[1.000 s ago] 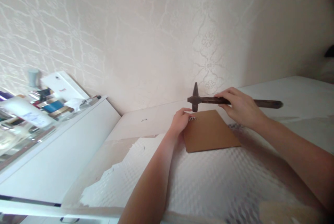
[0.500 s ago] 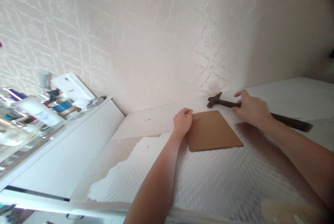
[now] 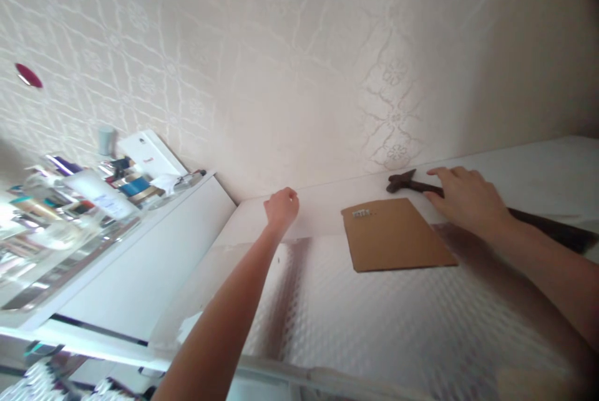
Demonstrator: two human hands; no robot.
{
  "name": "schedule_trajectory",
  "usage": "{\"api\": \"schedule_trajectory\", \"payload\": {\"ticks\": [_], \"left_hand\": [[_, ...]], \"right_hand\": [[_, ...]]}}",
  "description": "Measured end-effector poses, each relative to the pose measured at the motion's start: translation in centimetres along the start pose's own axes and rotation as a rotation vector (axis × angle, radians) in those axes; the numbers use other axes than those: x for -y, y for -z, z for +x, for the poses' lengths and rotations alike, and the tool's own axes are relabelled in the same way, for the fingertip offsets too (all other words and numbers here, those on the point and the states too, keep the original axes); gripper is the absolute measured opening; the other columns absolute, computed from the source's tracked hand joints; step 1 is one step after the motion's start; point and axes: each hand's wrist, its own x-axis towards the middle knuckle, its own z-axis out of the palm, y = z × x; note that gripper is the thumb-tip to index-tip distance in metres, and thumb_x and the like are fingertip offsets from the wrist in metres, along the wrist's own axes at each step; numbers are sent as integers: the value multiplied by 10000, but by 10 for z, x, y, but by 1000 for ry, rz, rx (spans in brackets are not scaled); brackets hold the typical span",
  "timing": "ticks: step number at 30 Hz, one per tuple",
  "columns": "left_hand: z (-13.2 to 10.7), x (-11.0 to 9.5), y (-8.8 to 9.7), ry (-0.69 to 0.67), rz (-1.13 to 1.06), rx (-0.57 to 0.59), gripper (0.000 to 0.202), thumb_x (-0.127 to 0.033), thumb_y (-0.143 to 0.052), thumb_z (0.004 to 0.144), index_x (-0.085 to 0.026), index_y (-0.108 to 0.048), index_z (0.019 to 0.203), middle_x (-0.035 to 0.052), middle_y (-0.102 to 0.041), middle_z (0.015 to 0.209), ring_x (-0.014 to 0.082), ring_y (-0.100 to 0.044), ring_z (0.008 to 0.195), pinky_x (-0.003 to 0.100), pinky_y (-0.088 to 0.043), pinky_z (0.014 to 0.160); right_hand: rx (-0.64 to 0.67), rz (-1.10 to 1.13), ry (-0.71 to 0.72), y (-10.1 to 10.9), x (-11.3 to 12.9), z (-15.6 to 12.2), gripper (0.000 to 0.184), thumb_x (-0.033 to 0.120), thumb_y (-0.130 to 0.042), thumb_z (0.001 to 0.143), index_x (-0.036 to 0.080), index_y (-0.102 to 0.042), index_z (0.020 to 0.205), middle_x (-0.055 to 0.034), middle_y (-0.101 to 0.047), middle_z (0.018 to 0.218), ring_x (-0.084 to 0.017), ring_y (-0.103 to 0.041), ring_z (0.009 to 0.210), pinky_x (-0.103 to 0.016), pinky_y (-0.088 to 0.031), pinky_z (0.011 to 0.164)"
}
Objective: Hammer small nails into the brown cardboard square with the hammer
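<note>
Brown board (image 3: pixel 397 237), tube label (image 3: pixel 111 204) unreadable tbh
Left hand (image 3: pixel 282 206) left of board, right hand (image 3: pixel 470 198) over hammer (image 3: pixel 399 183) behind it; can't tell either grip

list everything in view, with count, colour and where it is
wall: 1, pale patterned, background
oval item: 1, dark pink, far left against wall
cabinet: 1, white, left
cup-like item: 1, grey, cabinet top
box: 1, white, cabinet top
bottles and tubes: many, mixed, cabinet top
blurred objects: several, mostly white, bottom left
tabletop: 1, white, centre to right
dimpled sheet: 1, whitish, on tabletop
cardboard: 1, brown, on tabletop
metal bits: several, silvery, cardboard's far left corner
hammer: 1, dark brown, right of cardboard
left hand: 1, bare, left of cardboard
right hand: 1, bare, over hammer handle
</note>
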Motion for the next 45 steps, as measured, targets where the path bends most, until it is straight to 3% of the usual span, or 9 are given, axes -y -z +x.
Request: {"api": "schedule_trajectory", "payload": {"ticks": [4, 7, 13, 18, 24, 32, 35, 38, 45], "left_hand": [[15, 46, 10, 130, 122, 106, 295, -240, -507, 782, -252, -612, 1058, 52, -655, 1132, 261, -541, 1117, 398, -388, 906], [20, 65, 6, 198, 144, 173, 281, -273, -552, 761, -270, -623, 1033, 47, -657, 1133, 267, -540, 1123, 405, -400, 898], [20, 71, -6, 233, 129, 202, 204, -287, -552, 778, -256, -640, 959, 66, -643, 1154, 276, -558, 1105, 395, -422, 861], [16, 64, -2, 245, 134, 155, 170, -269, -530, 787, -238, -638, 914, 70, -668, 1095, 264, -588, 1052, 361, -425, 834], [6, 24, 6, 159, 42, 72, 178, -222, -512, 787, -223, -642, 910, 47, -692, 1006, 226, -611, 975, 300, -439, 779], [-35, -97, -5, -193, -549, 68, 192, -171, -544, 765, -187, -689, 891, 28, -708, 887, 136, -632, 800, 230, -459, 746], [-47, -127, -16, -239, -610, 121, 158, -192, -581, 749, -184, -697, 856, 31, -713, 858, 139, -633, 777, 241, -467, 747], [-51, -132, -28, -221, -583, 137, 149, -198, -594, 737, -196, -703, 838, 28, -715, 847, 148, -634, 788, 254, -469, 761], [-50, -114, -42, -179, -628, 187, 167, -145, -592, 711, -177, -700, 834, 33, -716, 839, 135, -640, 772, 230, -477, 740]], "right_hand": [[-13, 100, 152, 1, 19, -2, 322, 261, -453, 842, 139, -568, 1117, -170, -626, 985, -304, -566, 908, -406, -458, 708], [-6, 139, 244, -6, 27, -5, 315, 251, -466, 830, 155, -585, 1105, -128, -630, 992, -279, -572, 914, -399, -465, 748], [24, 128, 284, -11, 27, -8, 272, 251, -443, 840, 160, -617, 1027, -98, -646, 975, -258, -582, 899, -385, -470, 744], [52, 124, 280, -7, 28, -6, 246, 248, -447, 838, 169, -633, 978, -91, -649, 946, -245, -581, 884, -369, -465, 733], [118, 108, 253, -3, 32, -6, 244, 260, -443, 848, 175, -633, 976, -83, -644, 932, -243, -563, 908, -356, -460, 728], [246, 124, 217, 5, 36, -4, 247, 270, -431, 861, 180, -614, 1002, -89, -618, 1006, -243, -533, 988, -354, -445, 782], [249, 122, 196, 8, 36, -5, 266, 269, -417, 867, 188, -604, 1038, -88, -613, 1041, -250, -532, 1003, -362, -447, 778], [243, 109, 179, 10, 36, -4, 278, 263, -412, 870, 187, -592, 1067, -93, -613, 1061, -258, -530, 1015, -365, -450, 765], [238, 115, 200, 14, 39, -4, 283, 252, -392, 880, 179, -591, 1068, -101, -616, 1060, -248, -534, 1005, -357, -444, 779]]}}
